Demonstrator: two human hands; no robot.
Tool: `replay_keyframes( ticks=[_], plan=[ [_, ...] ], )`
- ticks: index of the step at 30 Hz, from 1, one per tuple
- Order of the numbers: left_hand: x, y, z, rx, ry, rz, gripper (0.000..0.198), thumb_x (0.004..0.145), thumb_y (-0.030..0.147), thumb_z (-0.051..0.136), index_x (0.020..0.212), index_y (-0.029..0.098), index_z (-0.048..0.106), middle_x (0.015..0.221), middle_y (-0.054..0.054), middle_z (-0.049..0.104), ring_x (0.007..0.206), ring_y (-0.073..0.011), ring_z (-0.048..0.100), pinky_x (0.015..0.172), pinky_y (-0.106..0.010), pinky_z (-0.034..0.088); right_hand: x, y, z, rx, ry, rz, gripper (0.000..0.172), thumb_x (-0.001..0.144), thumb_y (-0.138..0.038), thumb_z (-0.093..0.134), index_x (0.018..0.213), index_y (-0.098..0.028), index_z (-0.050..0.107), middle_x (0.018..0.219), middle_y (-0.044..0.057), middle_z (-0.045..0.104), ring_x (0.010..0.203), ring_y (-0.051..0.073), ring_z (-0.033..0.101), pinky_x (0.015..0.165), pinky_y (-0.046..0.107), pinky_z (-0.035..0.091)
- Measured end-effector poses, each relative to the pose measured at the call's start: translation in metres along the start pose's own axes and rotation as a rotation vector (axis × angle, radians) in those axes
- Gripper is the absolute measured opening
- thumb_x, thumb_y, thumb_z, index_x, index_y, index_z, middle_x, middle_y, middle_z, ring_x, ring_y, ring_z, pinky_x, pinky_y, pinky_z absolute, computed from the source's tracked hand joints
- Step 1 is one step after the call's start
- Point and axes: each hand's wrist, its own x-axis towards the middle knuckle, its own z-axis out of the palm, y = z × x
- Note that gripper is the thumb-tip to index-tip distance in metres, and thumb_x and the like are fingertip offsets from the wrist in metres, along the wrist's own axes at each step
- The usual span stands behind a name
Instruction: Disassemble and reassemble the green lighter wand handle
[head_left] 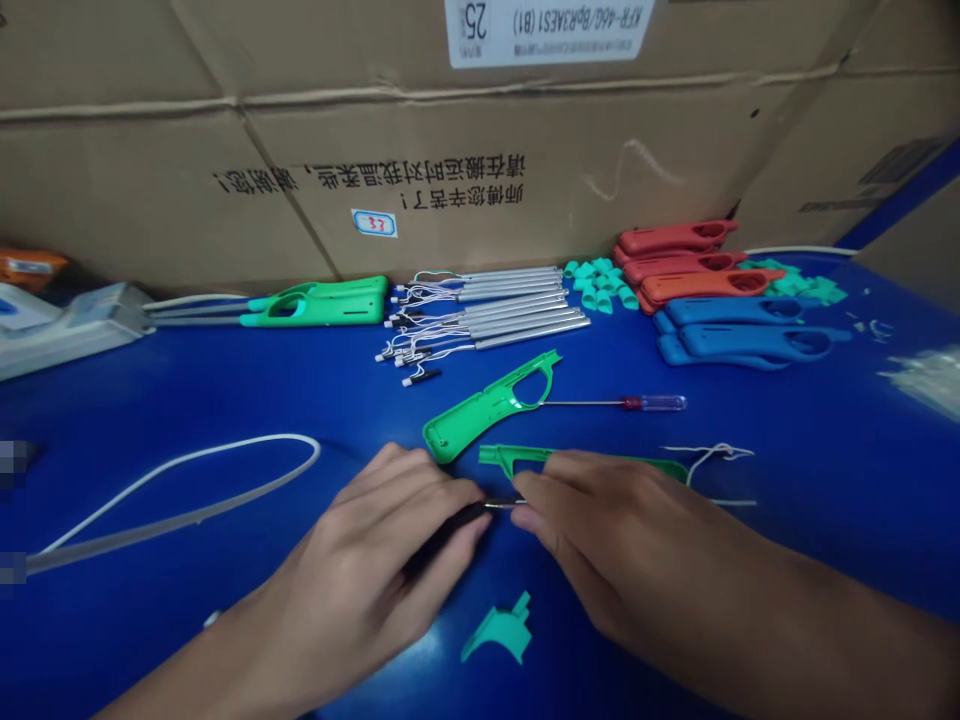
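My left hand [382, 540] is closed round a dark tool [457, 518] whose thin metal tip [495, 505] points right; its exact kind is hidden in the fist. Close against that tip, my right hand [622, 520] pinches what looks like a thin white wire [735, 503], an end of which shows beyond the hand. Partly behind the right hand lies a green lighter shell half [491, 455], with white wires [709, 455] at its far end. Another green shell half [480, 405] lies open side up above my hands. A teal plastic trigger-like piece [501, 635] rests in front.
A screwdriver [652, 403] touches the upper shell. Silver tubes [517, 310] with wires, teal caps [600, 285], red shells [675, 265] and blue shells [750, 340] line the back before a cardboard box [600, 140]. Green lighters [330, 300] and a white cable [225, 445] lie left.
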Motion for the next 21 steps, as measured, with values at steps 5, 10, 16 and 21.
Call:
replay_keyframes(
  ticks=[5,10,16,21],
  plan=[
    [0.002,0.0,-0.001,0.017,-0.039,0.014,0.01,0.091,0.012,0.059,0.097,0.019,0.062,0.081,0.0,0.066,0.073,-0.0139,0.059,0.073,-0.03,0.042,0.003,0.002,-0.002,-0.003,0.03,-0.023,0.027,0.086,-0.001,0.044,0.095,-0.012,0.067,0.092,0.011,0.067,0.088,0.025,0.064,0.082,0.038,0.055],
    [0.002,0.001,-0.002,0.042,-0.098,0.003,0.011,0.092,0.013,0.056,0.098,0.019,0.063,0.08,0.0,0.065,0.075,-0.0151,0.057,0.075,-0.031,0.041,0.005,0.006,-0.007,0.116,0.027,0.078,0.027,0.089,0.0,0.043,0.096,-0.014,0.065,0.097,0.009,0.067,0.093,0.022,0.063,0.087,0.036,0.053],
    [0.001,-0.001,-0.005,0.096,-0.105,0.009,0.01,0.092,0.016,0.056,0.099,0.02,0.063,0.083,-0.001,0.067,0.079,-0.0153,0.06,0.083,-0.032,0.042,0.006,0.013,-0.007,0.271,0.168,0.117,0.032,0.095,-0.008,0.045,0.121,-0.017,0.063,0.118,0.006,0.069,0.115,0.018,0.061,0.102,0.032,0.048],
    [0.001,-0.002,-0.007,0.098,-0.126,0.004,0.012,0.093,0.018,0.055,0.1,0.02,0.065,0.088,-0.002,0.068,0.084,-0.0174,0.061,0.085,-0.034,0.044,0.011,0.013,-0.017,0.36,0.333,0.144,0.025,0.097,-0.014,0.051,0.115,-0.02,0.066,0.115,0.0,0.073,0.106,0.016,0.068,0.095,0.028,0.053]
  ],
)
